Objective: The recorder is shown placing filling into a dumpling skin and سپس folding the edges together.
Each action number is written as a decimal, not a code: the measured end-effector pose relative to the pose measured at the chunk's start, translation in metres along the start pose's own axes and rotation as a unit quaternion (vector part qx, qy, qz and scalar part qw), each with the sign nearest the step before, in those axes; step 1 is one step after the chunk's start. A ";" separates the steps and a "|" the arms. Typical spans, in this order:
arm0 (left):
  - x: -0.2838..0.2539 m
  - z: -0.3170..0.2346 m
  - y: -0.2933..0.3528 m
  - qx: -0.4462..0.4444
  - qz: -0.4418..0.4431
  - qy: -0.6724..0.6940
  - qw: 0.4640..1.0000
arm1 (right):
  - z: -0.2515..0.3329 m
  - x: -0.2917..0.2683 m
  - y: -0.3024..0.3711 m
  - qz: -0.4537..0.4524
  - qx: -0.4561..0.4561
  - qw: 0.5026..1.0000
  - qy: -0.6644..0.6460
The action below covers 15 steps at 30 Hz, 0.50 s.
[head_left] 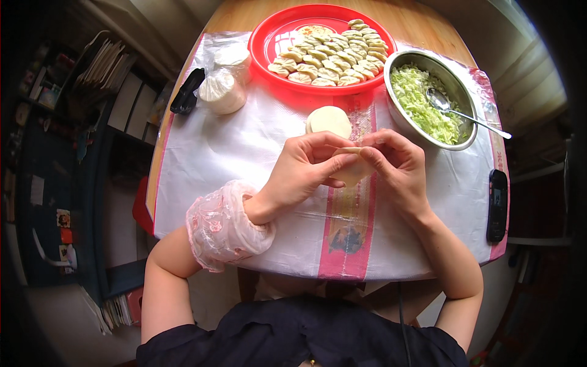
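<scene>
Between my two hands, over the middle of the table, is a thin pale dumpling wrapper [353, 175]. My left hand [309, 162] pinches its upper edge between thumb and fingers. Right beside it my right hand [397, 162] pinches the same edge, and the two thumbs nearly meet. The wrapper hangs below the fingertips; whether filling lies inside is hidden. Just beyond my hands a small stack of round wrappers [330, 120] lies on the tablecloth. To the right stands a metal bowl [471, 131] of shredded green filling [422, 101], with a spoon [465, 114] resting in it.
A red tray [263, 46] at the back holds rows of pleated dumplings [333, 61]. Bagged stacks of wrappers [222, 92] stand at the left, near a black case [188, 92]. A black phone-like device [497, 205] lies by the right table edge. Shelves [67, 153] stand left of the table.
</scene>
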State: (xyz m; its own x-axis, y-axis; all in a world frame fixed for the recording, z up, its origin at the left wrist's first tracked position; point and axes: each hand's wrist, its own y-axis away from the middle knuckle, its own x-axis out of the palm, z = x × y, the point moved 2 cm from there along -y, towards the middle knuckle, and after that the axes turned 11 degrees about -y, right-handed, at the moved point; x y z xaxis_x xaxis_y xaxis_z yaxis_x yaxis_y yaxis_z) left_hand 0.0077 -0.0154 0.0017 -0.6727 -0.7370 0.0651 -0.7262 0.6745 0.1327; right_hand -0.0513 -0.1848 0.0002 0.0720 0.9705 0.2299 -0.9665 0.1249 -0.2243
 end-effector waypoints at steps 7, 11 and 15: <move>-0.005 0.004 -0.001 0.027 -0.034 0.050 0.998 | 0.002 0.005 0.000 0.003 0.041 0.999 -0.007; -0.005 0.005 -0.001 0.038 -0.043 0.036 0.998 | -0.002 -0.002 0.001 -0.037 0.002 0.999 -0.025; -0.006 0.004 -0.002 0.052 -0.045 0.032 0.997 | 0.003 -0.002 0.000 -0.036 -0.010 0.999 -0.023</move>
State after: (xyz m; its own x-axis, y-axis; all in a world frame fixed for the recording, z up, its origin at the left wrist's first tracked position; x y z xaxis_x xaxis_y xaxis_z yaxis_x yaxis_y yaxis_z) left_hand 0.0128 -0.0123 -0.0034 -0.5954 -0.7941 0.1218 -0.7967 0.6032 0.0384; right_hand -0.0524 -0.1871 0.0029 0.1292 0.9483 0.2897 -0.9542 0.1984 -0.2240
